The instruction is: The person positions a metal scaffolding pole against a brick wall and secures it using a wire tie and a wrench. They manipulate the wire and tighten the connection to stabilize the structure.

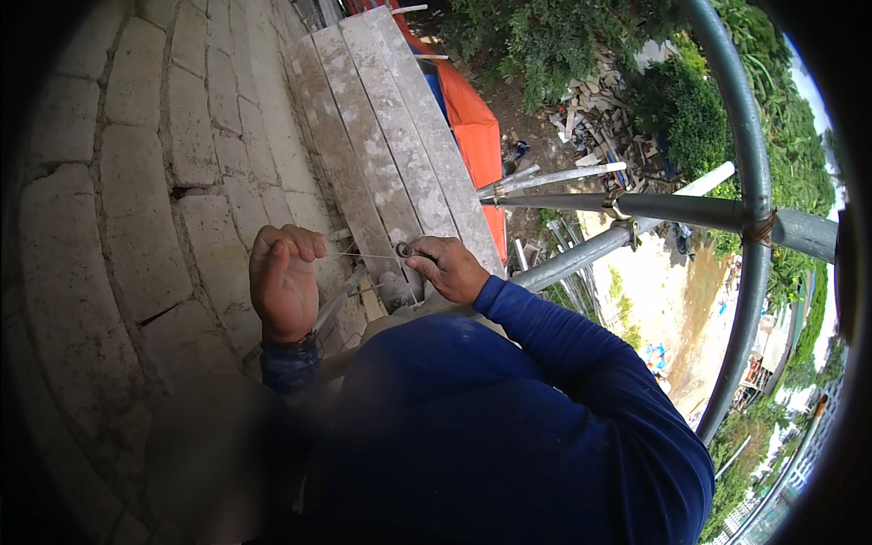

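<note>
A thin white string [368, 257] runs between my two hands in front of my body. My left hand [283, 283] is raised beside the block wall, its fingers bent together where the string meets the fingertips. My right hand [451, 269] is closed, thumb against the fingers, on a small dark ring-ended piece [401, 248]. The string reaches this piece, and its exact kind is hidden by the fingers. A short length of string also hangs below the right thumb. Both hands are above the plank walkway.
A wall of pale blocks [136, 209] rises on the left. Scaffold planks [372, 118] stretch ahead. On the right are metal scaffold tubes [690, 211] and a curved tube [752, 163], with a drop beyond. An orange tarp [472, 123], rubble [595, 118] and trees lie below.
</note>
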Demonstrator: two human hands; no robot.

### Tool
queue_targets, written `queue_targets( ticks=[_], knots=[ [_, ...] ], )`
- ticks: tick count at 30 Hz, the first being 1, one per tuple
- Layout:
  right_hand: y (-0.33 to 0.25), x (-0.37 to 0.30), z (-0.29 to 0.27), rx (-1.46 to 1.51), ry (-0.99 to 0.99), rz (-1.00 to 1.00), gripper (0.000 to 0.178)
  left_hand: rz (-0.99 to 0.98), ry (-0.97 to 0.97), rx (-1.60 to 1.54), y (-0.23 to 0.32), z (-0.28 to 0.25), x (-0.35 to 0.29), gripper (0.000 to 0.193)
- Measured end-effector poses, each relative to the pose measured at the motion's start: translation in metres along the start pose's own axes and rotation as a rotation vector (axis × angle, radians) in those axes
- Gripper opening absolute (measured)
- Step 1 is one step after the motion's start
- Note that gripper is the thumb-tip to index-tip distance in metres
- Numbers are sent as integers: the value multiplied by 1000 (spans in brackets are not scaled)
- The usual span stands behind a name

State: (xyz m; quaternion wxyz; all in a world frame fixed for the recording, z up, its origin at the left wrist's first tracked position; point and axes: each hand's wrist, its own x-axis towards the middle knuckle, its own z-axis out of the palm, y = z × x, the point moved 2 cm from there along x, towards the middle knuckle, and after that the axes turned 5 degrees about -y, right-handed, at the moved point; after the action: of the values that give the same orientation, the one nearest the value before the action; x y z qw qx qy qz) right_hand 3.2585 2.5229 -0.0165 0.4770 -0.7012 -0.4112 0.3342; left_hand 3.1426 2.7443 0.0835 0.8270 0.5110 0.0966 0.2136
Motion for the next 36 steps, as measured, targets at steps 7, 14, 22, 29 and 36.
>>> queue_targets(
  ticks=[7, 14, 22, 29, 36],
  knots=[
    [2, 1, 5, 17, 16, -55, 24, -72, -20, -204, 3, 8, -2, 19],
    [15, 1, 5, 97, -2, 31, 25, -89, -26, -124, 4, 8, -6, 22],
    [29, 1, 7, 119, -57, 61, 25, -92, 5, 7, 2, 3, -17, 26],
    [34, 7, 9, 238, -85, 99, 24, -71, 52, 49, 5, -4, -22, 26],
    [27, 22, -5, 365, -95, 160, 37, -86, 281, 275, -3, -38, -32, 22]
  ],
)
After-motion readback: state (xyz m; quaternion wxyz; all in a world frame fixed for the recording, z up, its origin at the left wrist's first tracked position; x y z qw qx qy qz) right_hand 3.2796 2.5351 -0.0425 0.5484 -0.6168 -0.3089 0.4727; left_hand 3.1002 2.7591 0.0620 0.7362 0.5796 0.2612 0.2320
